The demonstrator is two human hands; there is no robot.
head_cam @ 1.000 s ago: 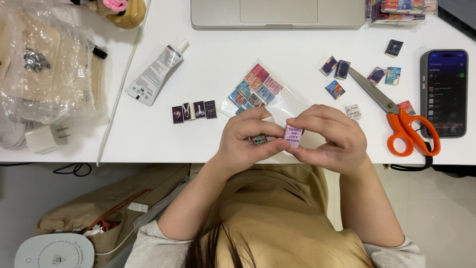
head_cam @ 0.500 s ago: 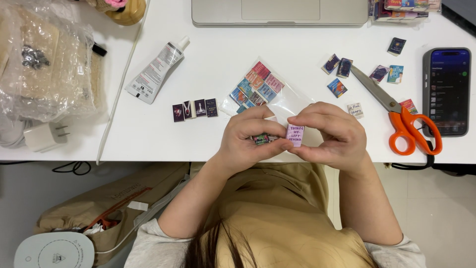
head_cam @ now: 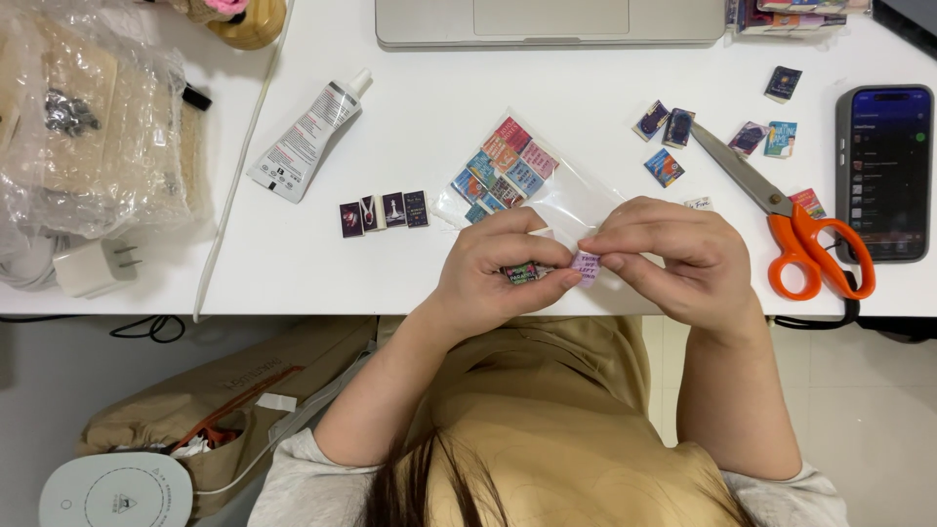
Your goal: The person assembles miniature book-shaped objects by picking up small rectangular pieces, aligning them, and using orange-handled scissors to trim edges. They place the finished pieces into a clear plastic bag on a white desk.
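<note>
Pinching a tiny pink book [head_cam: 587, 265] between both hands, left hand [head_cam: 493, 268] and right hand [head_cam: 673, 259] steady it above the tabletop [head_cam: 410, 263], each grip clenched.

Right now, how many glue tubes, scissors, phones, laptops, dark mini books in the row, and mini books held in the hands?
Glue tube: 1
Orange scissors: 1
Phone: 1
Laptop: 1
Dark mini books in a row: 4
Dark mini book in left hand: 1
Pink mini book in right hand: 1
Total: 10
</note>
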